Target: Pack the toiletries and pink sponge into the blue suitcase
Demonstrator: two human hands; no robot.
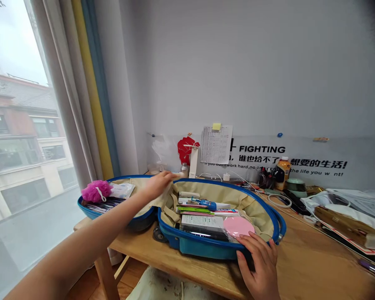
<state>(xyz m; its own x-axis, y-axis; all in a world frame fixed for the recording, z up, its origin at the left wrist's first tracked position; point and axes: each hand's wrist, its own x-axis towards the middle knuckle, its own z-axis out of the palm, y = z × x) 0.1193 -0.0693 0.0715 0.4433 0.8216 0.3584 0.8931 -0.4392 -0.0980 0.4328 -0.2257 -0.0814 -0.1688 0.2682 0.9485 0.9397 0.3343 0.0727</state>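
Note:
A blue suitcase (203, 246) lies spread in two halves on the wooden table, its beige lining facing up. My left hand (159, 183) reaches over the middle, fingers pressed together near the far rim by the lining flap; whatever they hold is hard to make out. At the near right rim, my right hand (259, 260) has its fingers over the edge and its thumb outside. Beside those fingers lies a pink round item (238, 226) in clear wrapping. A printed white box (202, 221), a dark tube (204, 232) and a blue item (208, 204) lie in the right half.
In the left half are a magenta bath puff (96, 191) and a white packet (121, 190). A white lamp (193, 162) stands behind the suitcase. An orange bottle (281, 174), cables and a brown pouch (346, 223) clutter the table's right side. A window is at left.

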